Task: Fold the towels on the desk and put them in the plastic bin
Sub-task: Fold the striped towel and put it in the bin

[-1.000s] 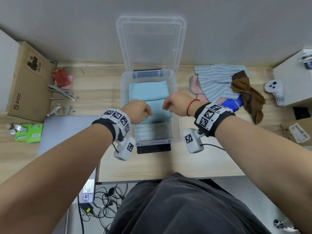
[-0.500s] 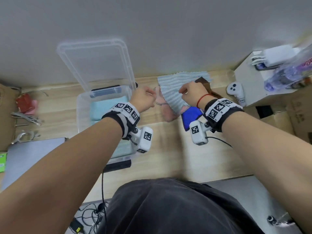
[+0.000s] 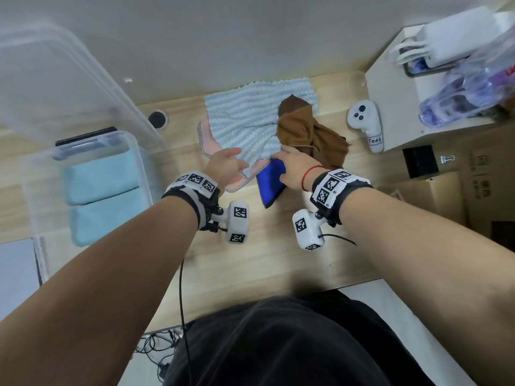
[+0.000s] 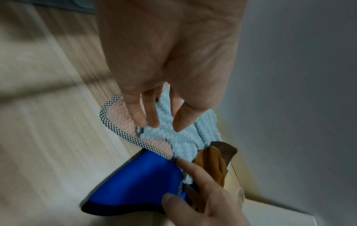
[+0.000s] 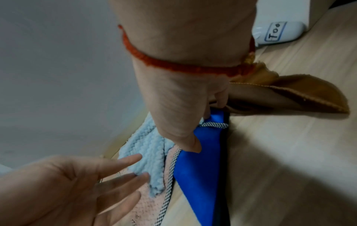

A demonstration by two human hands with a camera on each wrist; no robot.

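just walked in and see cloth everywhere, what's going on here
A person is sorting a pile of unfolded towels on the desk. The left hand reaches with straight fingers onto the light blue towel, which lies over a pink towel. The right hand grips the royal blue cloth, beside the brown towel. Two folded towels already lie in the plastic bin.

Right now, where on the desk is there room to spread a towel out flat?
The bare wood between the towel pile and the desk's near edge is free, bordered by the plastic bin on the left. Farther back it is crowded: the striped blue towel, brown towel, pink towel and blue cloth overlap there, under both hands.
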